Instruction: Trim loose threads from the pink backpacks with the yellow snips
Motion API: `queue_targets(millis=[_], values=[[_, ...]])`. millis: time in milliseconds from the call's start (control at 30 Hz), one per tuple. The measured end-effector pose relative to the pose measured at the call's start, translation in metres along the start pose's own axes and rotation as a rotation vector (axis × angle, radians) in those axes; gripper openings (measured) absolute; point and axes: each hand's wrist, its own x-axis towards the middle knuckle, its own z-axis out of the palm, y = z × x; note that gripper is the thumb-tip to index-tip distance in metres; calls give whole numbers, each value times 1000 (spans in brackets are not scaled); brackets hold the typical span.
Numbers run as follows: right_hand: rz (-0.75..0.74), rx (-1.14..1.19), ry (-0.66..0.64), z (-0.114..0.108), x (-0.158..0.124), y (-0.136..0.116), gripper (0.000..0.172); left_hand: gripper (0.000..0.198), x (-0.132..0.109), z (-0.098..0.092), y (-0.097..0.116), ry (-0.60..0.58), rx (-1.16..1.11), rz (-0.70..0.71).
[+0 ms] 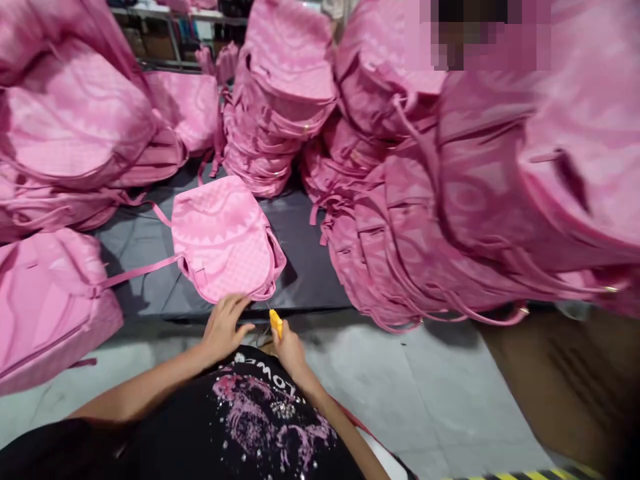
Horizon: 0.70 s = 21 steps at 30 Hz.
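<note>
A single pink backpack (223, 237) lies flat on the dark table (305, 267), its straps trailing to the left. My left hand (223, 327) rests at the bag's near bottom edge, fingers partly spread and touching the fabric. My right hand (289, 347) is closed round a small yellow-handled thread snipper (275, 322), held close to my body just below the table's front edge.
Tall piles of pink backpacks surround the table: left (75, 133), back centre (280, 100) and a big heap at right (475, 187). Another pink bag (50, 300) hangs at the near left. A brown cardboard box (565, 380) stands at lower right on the grey floor.
</note>
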Motion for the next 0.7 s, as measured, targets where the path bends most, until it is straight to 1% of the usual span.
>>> queue_targets(millis=[33, 67, 100, 133, 200, 233, 267, 333, 400, 433, 500, 533, 600, 633, 700], values=[[0, 9, -6, 3, 5, 3, 33, 67, 7, -7, -5, 36, 176, 64], [-11, 24, -8, 4, 8, 8, 34, 80, 18, -13, -10, 47, 344, 100], [-29, 46, -11, 4, 8, 14, 35, 86, 32, -17, -15, 31, 479, 95], [-46, 76, -16, 2, 5, 23, 36, 84, 47, -20, -20, -7, 553, 54], [-70, 155, -15, -2, -6, 42, 36, 66, 74, -25, -24, -82, 600, -50], [-78, 200, -3, -6, -13, 51, 36, 58, 84, -29, -23, -78, 601, -98], [-88, 249, 15, -10, -20, 58, 36, 53, 90, -35, -19, -35, 600, -135], [-130, 359, 54, -22, -29, 64, 38, 48, 96, -53, -6, 117, 603, -152], [-187, 493, 73, -39, -32, 57, 41, 43, 98, -76, 13, 267, 605, -107], [-210, 577, 66, -47, -30, 49, 42, 41, 99, -86, 23, 322, 602, -72], [-234, 780, 18, -64, -21, 32, 46, 37, 102, -103, 41, 405, 575, -16], [-233, 887, -17, -70, -14, 22, 47, 34, 104, -107, 49, 438, 551, 4], [-218, 1068, -93, -78, 3, 5, 46, 30, 109, -107, 63, 480, 489, 37], [-205, 1130, -129, -80, 14, -3, 45, 29, 110, -103, 69, 481, 456, 61], [-175, 1205, -182, -79, 38, -18, 44, 28, 109, -88, 82, 438, 400, 147]])
